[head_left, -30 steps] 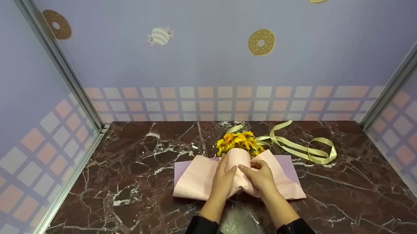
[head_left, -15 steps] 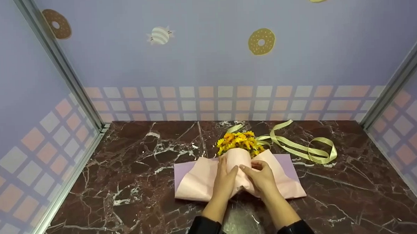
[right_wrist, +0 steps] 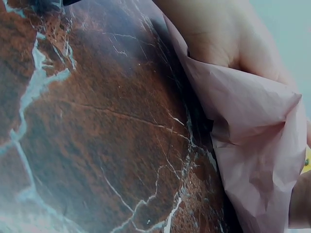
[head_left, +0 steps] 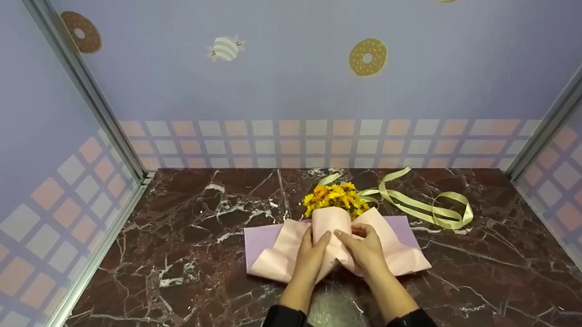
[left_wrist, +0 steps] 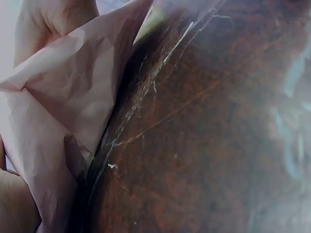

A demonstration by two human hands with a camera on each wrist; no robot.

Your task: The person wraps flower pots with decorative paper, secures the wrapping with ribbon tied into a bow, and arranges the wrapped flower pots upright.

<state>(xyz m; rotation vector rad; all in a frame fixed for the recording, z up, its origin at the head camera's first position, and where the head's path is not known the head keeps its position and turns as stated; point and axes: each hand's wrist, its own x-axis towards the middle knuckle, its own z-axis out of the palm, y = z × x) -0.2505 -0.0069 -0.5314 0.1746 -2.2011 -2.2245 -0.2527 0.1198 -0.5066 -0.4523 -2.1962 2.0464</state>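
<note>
Yellow and orange flowers (head_left: 335,197) show above a sheet of pale pink wrapping paper (head_left: 331,220), which is rolled up in front of their stems. My left hand (head_left: 312,253) grips the roll from its left side, thumb on the front. From the right side my right hand (head_left: 368,246) holds it too, the thumb tips close to each other. The paper's two sides flare outward as creased wings over a purple sheet (head_left: 262,241). Both wrist views show the crumpled lower paper (left_wrist: 73,92) beside the hands. The stems are hidden inside.
A pale yellow-green ribbon (head_left: 451,223) lies in loops to the right of the flowers, with one end behind them. Everything rests on a dark red marbled tabletop (head_left: 185,227). Patterned panels (head_left: 287,85) enclose the back and sides.
The paper's left wing has drawn inward, baring more of the purple sheet. My left fingers have slid slightly down the roll; the right hand has hardly moved.
</note>
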